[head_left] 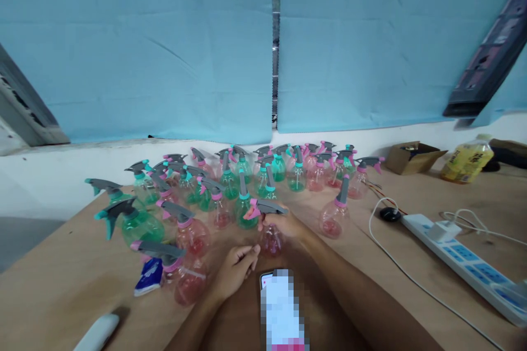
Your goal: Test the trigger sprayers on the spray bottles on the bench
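My right hand [286, 223] is closed round the neck of a clear pink spray bottle [272, 241] with a grey and pink trigger head. The bottle stands upright in front of me, its nozzle towards the left. Just left of it my left hand [237, 270] rests with its fingers curled in, the thumb tip close to the bottle; I see nothing in it. A phone [282, 307] with a lit, blurred screen lies between my forearms. Close by stand a green spray bottle [247, 214] behind and a pink spray bottle [334, 219] to the right.
Several more pink and green spray bottles crowd the table [66, 279] at the back and left. A blue packet [149, 277] and a white object [97, 333] lie left. To the right are a power strip [461, 263], cables, a cardboard box [414, 158] and a yellow-labelled bottle [467, 160].
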`<state>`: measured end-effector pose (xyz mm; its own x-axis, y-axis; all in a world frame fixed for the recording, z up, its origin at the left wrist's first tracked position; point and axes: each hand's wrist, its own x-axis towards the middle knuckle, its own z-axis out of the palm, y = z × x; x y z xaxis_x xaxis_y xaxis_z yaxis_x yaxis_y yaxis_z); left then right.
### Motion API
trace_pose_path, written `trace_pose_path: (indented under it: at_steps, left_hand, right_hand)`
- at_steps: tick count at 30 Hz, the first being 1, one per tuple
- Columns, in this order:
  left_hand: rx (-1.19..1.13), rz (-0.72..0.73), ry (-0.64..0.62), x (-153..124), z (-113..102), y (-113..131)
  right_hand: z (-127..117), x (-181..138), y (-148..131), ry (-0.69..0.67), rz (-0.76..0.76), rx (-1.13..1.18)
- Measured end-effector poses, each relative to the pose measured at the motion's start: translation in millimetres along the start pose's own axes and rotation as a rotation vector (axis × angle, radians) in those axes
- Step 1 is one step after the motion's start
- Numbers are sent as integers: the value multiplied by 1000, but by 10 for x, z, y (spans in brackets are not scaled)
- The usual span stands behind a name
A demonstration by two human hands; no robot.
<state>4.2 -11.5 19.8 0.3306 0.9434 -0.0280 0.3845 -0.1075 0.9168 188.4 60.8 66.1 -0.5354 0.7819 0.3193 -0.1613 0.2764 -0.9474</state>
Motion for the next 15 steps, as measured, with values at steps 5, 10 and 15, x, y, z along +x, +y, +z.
trace_pose_path:
  at_steps: [5, 10, 15]
  left_hand:
    - [-162, 18, 56, 11, 5, -27]
    - [-114, 34, 13, 12, -5, -57]
    - [-60, 55, 10, -9, -7, -8]
  right_hand:
    - [23, -16, 19, 85, 9, 50]
    - [26, -10, 14, 70, -11, 48]
    - [9, 18, -8, 15, -11, 5]
